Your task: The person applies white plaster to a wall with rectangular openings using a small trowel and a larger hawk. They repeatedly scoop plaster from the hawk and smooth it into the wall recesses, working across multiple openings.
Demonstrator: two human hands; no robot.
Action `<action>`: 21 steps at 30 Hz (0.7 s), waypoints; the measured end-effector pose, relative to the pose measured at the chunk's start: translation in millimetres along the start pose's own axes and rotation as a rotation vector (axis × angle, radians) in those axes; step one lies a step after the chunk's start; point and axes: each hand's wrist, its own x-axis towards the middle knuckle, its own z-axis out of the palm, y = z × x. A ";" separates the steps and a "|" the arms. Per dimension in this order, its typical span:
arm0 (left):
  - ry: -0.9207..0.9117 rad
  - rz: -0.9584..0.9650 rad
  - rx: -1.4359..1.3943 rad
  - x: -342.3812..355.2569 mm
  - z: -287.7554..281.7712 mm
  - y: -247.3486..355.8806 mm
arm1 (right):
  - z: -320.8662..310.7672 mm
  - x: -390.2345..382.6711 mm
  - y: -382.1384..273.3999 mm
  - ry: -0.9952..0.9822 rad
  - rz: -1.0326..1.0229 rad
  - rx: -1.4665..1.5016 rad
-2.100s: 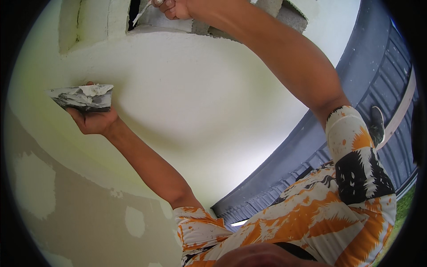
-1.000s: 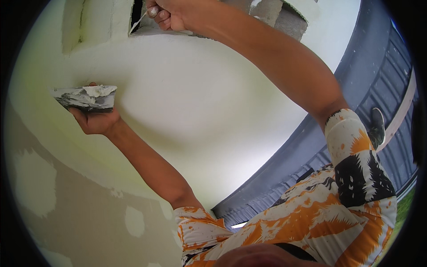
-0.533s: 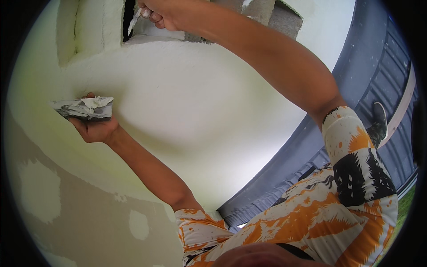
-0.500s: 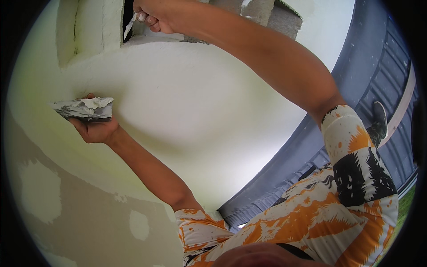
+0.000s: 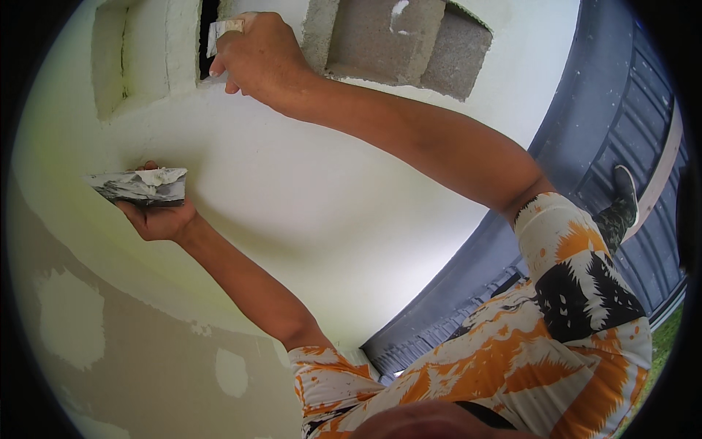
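My left hand (image 5: 156, 219) grips a dark, filler-smeared flat plate (image 5: 139, 186) from below, its fingers curled round it. Thick white filler lies along the plate's upper edge; whether it has a handle is hidden. Higher up, my right hand (image 5: 267, 62) is closed on a small putty knife (image 5: 221, 33) whose whitish blade sticks out past the fingers. The blade is beside a narrow dark gap (image 5: 209, 62) in the wall, and I cannot tell whether it touches the edge. My fingertips are close to the lower end of this gap.
A smooth pale wall (image 5: 314, 175) fills the middle. A recess with bare grey blockwork (image 5: 380, 40) is at the top, and a pale recess (image 5: 110, 66) at upper left. White patches (image 5: 69, 314) mark the beige surface at lower left. Grey ribbed panels (image 5: 643, 146) lie at right, near a shoe (image 5: 627, 192).
My right hand has moved slightly down and turned, so the putty knife's blade now shows flat rather than edge-on. More of the grey block recess shows. My left hand barely shifted.
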 end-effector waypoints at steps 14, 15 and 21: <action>0.015 0.021 0.064 1.6 -1.7 -3.5 | 21.9 -12.9 4.2 -0.002 -0.052 -0.061; 0.016 0.029 0.078 0.2 -1.5 -2.8 | 22.8 -18.0 1.6 -0.023 -0.090 -0.078; -0.010 0.006 -0.011 2.2 -7.8 -2.7 | -2.8 -8.1 -1.7 0.024 0.146 0.025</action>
